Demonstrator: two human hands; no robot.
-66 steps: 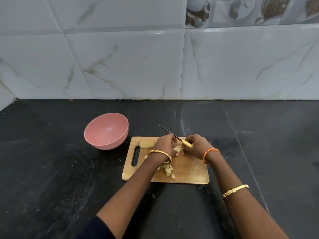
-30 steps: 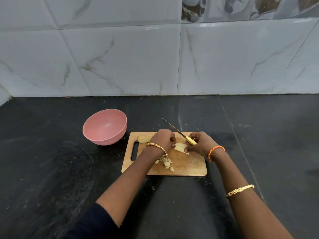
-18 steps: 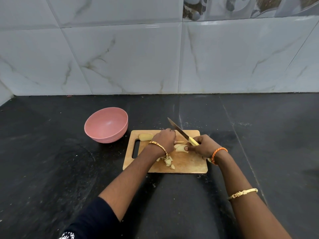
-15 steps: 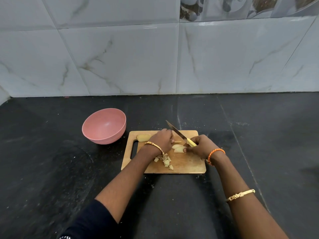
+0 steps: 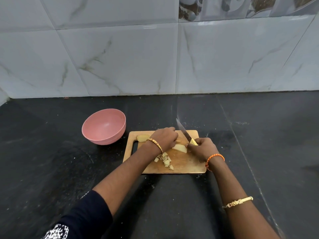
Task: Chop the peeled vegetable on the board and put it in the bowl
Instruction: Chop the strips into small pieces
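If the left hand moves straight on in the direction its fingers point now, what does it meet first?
Probably the knife blade: the left hand points up-right across the board, towards it. Depth is unclear.

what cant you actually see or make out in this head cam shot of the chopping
- Left hand fingertips: curled under the hand, so how they touch the vegetable piece is hidden.
- Knife handle: mostly wrapped by the right hand; only a yellow bit shows.
- Where the blade meets the piece: blocked by both hands.
- Chopped bits: partly under the left wrist, too small to count.
- Pink bowl: its near inner wall is hidden by the rim.
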